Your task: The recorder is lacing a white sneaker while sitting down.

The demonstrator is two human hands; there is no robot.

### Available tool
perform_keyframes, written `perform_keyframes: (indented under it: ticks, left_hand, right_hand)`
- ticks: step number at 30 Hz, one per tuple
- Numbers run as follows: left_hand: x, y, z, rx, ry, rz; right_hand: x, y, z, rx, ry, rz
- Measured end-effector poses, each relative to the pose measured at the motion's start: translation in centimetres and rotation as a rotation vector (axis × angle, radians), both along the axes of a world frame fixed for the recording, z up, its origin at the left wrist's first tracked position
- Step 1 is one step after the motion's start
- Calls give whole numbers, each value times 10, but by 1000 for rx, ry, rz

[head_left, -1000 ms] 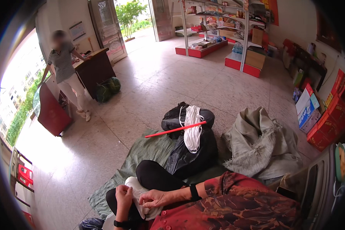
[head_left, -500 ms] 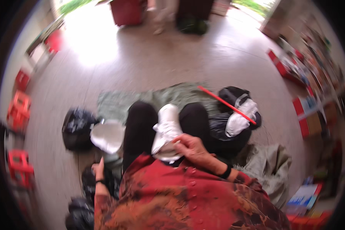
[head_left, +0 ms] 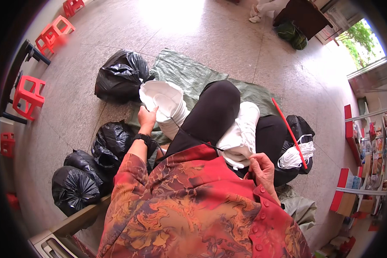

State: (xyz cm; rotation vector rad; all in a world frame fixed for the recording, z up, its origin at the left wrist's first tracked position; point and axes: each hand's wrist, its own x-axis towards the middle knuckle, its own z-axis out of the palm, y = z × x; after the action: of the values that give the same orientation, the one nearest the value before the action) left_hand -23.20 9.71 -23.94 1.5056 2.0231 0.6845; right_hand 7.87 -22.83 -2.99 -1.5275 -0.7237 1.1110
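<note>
A white lace-up shoe (head_left: 244, 129) lies between my knees, its opening turned toward me. Close to that opening, my right hand (head_left: 263, 170) is pinched together; whatever the fingertips hold is too small to make out. My left hand (head_left: 148, 119) grips the near-left rim of a stack of nested white pieces (head_left: 173, 112), thumb over the edge and the other fingers partly hidden. A thin dark cord (head_left: 193, 136) runs across my left thigh from the stack toward the shoe.
Knotted black plastic bags (head_left: 121, 77) sit to my left. A bundle of white laces (head_left: 291, 157) and a red stick (head_left: 289, 132) lie over dark bags at right. Under my legs is a green sheet (head_left: 180, 69). Red stools (head_left: 29, 97) line the left side; shelves (head_left: 376, 150) stand right.
The view has swung left. My left hand has moved from above the black bags up to the white stack's rim. My right hand stays by the shoe opening, still pinched.
</note>
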Motion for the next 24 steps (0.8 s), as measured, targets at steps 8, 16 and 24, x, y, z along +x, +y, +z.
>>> perform_keyframes:
  ticks: [8,16,24]
  left_hand:
    - [9,-2,58,-116,420,-311]
    - [24,-26,121,291,134,-317]
    - [40,-108,266,753,-329,-454]
  right_hand:
    - [0,0,-4,-5,6,-16]
    - [-1,5,1,-14,-1,81]
    - [-15,46,47,325,-333,511]
